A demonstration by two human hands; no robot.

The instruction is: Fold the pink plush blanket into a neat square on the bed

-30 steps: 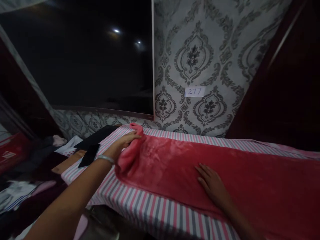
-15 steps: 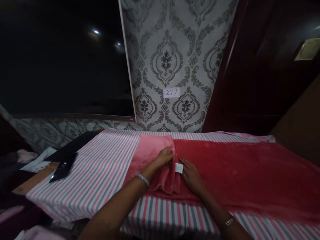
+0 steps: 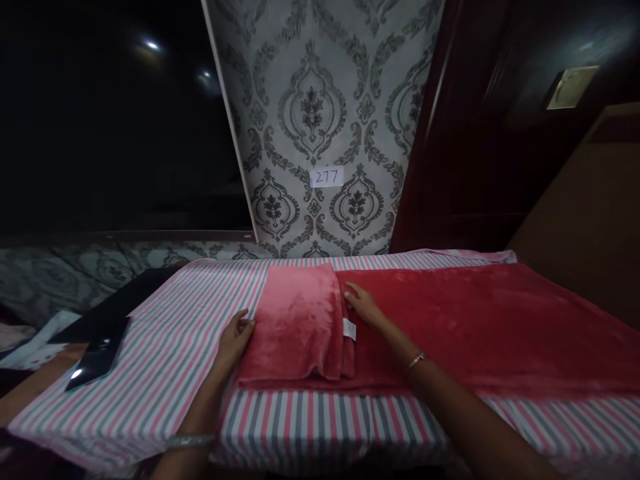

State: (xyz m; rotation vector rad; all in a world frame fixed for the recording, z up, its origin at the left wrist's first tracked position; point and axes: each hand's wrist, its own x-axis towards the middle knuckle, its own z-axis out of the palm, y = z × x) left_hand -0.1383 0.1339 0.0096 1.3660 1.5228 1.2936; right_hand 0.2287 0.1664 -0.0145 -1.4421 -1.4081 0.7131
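A red plush blanket (image 3: 480, 327) lies lengthwise over a striped cloth. Its left end is folded over into a lighter, layered panel (image 3: 295, 320), with a small white tag (image 3: 349, 329) sticking out at the panel's right edge. My left hand (image 3: 236, 339) is at the left fold, its fingers a little apart and nothing held in them. Beside the panel's right edge, above the tag, my right hand (image 3: 361, 303) rests on or just over the red plush with fingers stretched out. Whether either hand presses on the fabric is hard to see.
The pink, grey and white striped cloth (image 3: 185, 347) covers the table. A dark glossy phone or tablet (image 3: 100, 350) lies at its left, near a black flat object (image 3: 120, 297). Behind are a large dark screen (image 3: 115, 127), patterned wallpaper and a paper marked 277 (image 3: 327, 177).
My left hand has let go of the folded edge and moved left to the outer fold. My right hand has shifted farther back along the panel's edge. The view has turned slightly right.
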